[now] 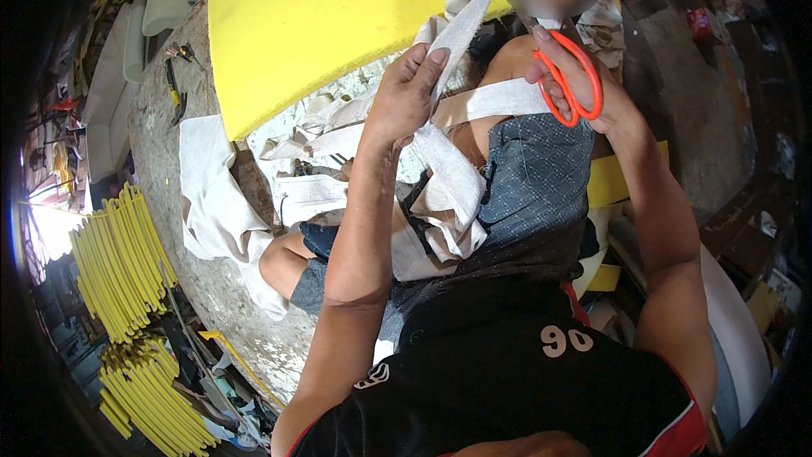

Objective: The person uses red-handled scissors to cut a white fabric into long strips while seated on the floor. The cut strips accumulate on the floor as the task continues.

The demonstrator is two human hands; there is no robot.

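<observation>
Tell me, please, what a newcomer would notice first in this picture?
Probably the orange-handled scissors in the right hand, upper right, cutting at a white fabric strip that the left hand pulls taut. Next, the big yellow foam sheet at the top and the stacked yellow foam strips at the left.

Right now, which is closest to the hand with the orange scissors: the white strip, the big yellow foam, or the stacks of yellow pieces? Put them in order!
From the right hand, holding the orange scissors:
1. White strip, just to its left, pinched by the left hand.
2. Big yellow foam, farther left on the table.
3. Stacks of yellow pieces, far lower left.
</observation>
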